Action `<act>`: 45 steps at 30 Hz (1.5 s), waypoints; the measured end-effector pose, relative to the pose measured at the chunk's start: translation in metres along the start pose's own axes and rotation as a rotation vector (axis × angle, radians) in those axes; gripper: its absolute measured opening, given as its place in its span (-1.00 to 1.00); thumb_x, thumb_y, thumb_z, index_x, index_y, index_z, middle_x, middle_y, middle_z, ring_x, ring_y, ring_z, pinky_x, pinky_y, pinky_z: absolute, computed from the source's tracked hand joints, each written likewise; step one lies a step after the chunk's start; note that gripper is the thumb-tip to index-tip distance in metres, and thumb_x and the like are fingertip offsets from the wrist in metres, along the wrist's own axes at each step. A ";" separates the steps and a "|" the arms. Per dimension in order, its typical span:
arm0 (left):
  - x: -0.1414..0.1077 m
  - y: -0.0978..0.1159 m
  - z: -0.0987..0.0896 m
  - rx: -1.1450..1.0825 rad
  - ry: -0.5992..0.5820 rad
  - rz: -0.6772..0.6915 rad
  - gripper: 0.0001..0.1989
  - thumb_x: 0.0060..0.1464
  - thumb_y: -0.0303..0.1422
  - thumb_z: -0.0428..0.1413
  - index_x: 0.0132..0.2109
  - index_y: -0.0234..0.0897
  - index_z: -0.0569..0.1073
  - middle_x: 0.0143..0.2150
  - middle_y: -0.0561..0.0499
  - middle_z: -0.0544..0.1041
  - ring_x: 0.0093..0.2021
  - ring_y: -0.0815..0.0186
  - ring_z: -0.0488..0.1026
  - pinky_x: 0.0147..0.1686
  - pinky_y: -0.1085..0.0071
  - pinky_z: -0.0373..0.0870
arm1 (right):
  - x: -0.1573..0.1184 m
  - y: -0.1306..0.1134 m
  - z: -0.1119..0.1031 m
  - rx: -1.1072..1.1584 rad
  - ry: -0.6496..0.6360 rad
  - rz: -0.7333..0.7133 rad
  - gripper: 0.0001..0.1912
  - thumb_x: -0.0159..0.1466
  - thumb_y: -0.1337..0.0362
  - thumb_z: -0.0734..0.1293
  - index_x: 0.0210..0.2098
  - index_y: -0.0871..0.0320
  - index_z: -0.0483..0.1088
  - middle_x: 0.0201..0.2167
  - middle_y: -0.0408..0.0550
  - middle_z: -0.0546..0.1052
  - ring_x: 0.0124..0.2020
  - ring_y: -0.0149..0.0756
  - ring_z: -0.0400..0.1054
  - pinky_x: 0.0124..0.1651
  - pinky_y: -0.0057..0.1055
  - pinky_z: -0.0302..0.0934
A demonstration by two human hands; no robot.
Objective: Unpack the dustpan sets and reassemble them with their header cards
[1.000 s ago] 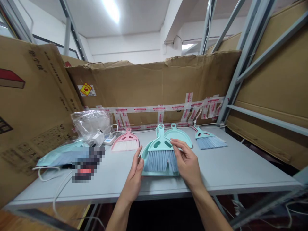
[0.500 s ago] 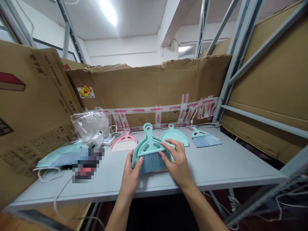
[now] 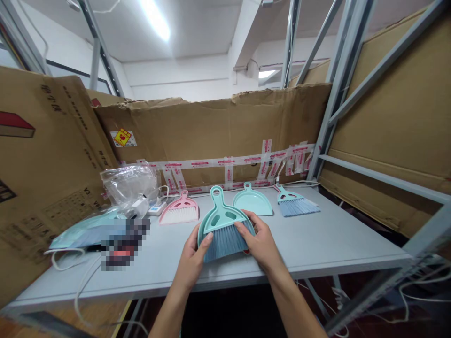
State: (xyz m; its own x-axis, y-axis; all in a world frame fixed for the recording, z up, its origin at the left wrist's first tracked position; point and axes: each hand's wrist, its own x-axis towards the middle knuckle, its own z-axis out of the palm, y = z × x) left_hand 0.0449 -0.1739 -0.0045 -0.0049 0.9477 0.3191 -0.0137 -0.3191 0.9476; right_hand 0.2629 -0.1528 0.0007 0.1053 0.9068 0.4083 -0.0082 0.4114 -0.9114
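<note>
A teal hand brush (image 3: 225,239) with blue-grey bristles lies nested against a teal dustpan (image 3: 201,229), their looped handles pointing up and overlapping. My left hand (image 3: 192,258) is closed round the left edge of the set, its thumb over the bristles. On the right edge my right hand (image 3: 262,241) is closed too, thumb pressed on the front of the brush and fingers behind the pan. Both hands hold the set tilted toward me, near the table's front. A small red patch shows under its lower right; what it is I cannot make out.
Behind the set lie a pink dustpan and brush (image 3: 180,209), a second teal dustpan (image 3: 252,203) and another blue-bristled brush (image 3: 298,204). Clear plastic bags (image 3: 130,183), a power strip (image 3: 157,207) and a blurred-out item (image 3: 123,246) sit left. Cardboard (image 3: 197,131) walls the back.
My right hand's fingers have moved from the brush's front to behind the dustpan's right edge, with the thumb in front. The held set has shifted slightly down and turned a little.
</note>
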 end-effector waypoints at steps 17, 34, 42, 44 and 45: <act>-0.001 -0.005 0.000 -0.021 0.199 -0.008 -0.45 0.32 0.06 0.37 0.26 -0.20 0.67 0.23 -0.14 0.73 0.26 -0.01 0.63 0.31 0.17 0.51 | -0.011 -0.010 0.009 -0.064 -0.104 -0.137 -0.62 0.47 0.01 0.50 0.16 0.06 0.65 0.12 0.06 0.74 0.16 0.03 0.65 0.27 -0.10 0.53; 0.019 0.021 0.015 0.115 0.176 0.075 -0.48 0.29 0.08 0.36 0.16 -0.21 0.75 0.20 -0.14 0.76 0.24 -0.03 0.66 0.31 0.16 0.52 | -0.008 -0.002 0.009 -0.069 0.032 -0.112 -0.60 0.46 0.00 0.49 0.17 0.08 0.59 0.15 0.08 0.71 0.19 0.00 0.60 0.34 -0.08 0.45; -0.005 0.011 0.004 0.133 0.292 0.078 -0.47 0.35 0.07 0.33 0.19 -0.24 0.76 0.14 -0.10 0.78 0.20 -0.04 0.68 0.27 0.14 0.55 | -0.012 -0.010 0.013 -0.090 -0.125 -0.125 -0.69 0.49 0.06 0.46 0.13 0.04 0.61 0.10 0.01 0.73 0.17 -0.02 0.61 0.27 -0.16 0.46; -0.004 0.011 0.003 0.117 0.292 0.066 -0.47 0.33 0.07 0.36 0.18 -0.24 0.77 0.14 -0.10 0.79 0.22 -0.05 0.68 0.29 0.11 0.56 | -0.012 -0.010 0.014 -0.091 -0.117 -0.124 -0.69 0.48 0.07 0.46 0.13 0.05 0.61 0.09 0.01 0.73 0.16 -0.02 0.62 0.26 -0.16 0.47; -0.004 0.011 0.004 0.115 0.294 0.065 -0.47 0.32 0.06 0.36 0.18 -0.24 0.77 0.15 -0.10 0.79 0.23 -0.06 0.68 0.30 0.09 0.56 | -0.012 -0.010 0.014 -0.091 -0.115 -0.125 -0.69 0.48 0.07 0.46 0.12 0.05 0.61 0.09 0.01 0.74 0.16 -0.02 0.62 0.26 -0.17 0.47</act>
State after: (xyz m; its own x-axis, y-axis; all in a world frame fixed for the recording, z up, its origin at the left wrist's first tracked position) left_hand 0.0482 -0.1810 0.0047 -0.2909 0.8793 0.3771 0.1095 -0.3609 0.9262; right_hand 0.2482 -0.1669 0.0057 -0.0141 0.8558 0.5171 0.0888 0.5162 -0.8518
